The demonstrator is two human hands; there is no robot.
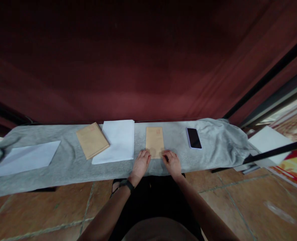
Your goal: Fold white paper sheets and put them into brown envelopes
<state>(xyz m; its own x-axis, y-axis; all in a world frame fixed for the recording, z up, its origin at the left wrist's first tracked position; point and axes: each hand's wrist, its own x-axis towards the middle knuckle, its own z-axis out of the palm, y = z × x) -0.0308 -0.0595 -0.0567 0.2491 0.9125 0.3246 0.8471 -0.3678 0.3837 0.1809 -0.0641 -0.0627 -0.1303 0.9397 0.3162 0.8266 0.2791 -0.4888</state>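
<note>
Head view: a flat, rectangular brown paper envelope (154,139) lies on the long desk (73,172) draped in grey cloth. The left hand (141,163) touches its near left corner, the right hand (173,164) its near right corner, fingers curled; whether either grip pinches the paper or merely rests there, I cannot tell. Rightward lies a dark-screened phone (194,138) with a pale lilac edge; leftward, a stack of brown envelopes (91,139) overlaps white rectangular paper sheets (120,140).

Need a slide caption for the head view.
Left hand and right hand at the near corners of a brown envelope, phone to its right, white paper to its left.
</note>
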